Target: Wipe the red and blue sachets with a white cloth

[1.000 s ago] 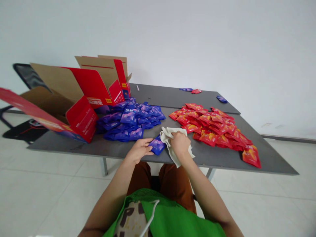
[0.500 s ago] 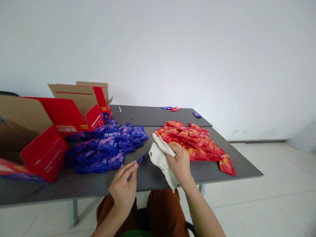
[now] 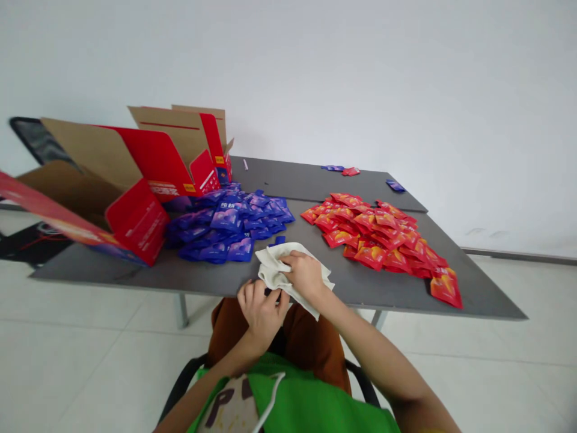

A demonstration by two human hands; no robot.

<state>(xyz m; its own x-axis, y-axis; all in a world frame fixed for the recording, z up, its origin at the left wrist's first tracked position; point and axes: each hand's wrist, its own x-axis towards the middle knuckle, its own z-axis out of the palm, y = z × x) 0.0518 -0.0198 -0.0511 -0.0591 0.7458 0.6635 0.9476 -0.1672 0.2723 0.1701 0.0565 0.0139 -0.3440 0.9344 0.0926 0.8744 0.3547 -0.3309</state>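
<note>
My right hand (image 3: 306,275) grips a folded white cloth (image 3: 270,260) and presses it down on the table near its front edge. Under the cloth lies a blue packet (image 3: 280,240), of which only the far end shows. My left hand (image 3: 264,311) is at the table edge beside the cloth, fingers bent and closed on the packet's near end, which is mostly hidden. A heap of blue packets (image 3: 228,216) lies just beyond to the left. To the right spreads a heap of red packets (image 3: 374,231).
Two open red cardboard boxes (image 3: 139,237) (image 3: 211,174) stand on the left of the grey table (image 3: 311,183). A few loose packets (image 3: 350,172) and a small pale stick (image 3: 246,164) lie at the back. A black chair (image 3: 33,135) stands behind the boxes.
The blue packet, held up in my left hand before, is now down on the table under the cloth. My right hand has brought the cloth down over it. The camera view has tilted downward.
</note>
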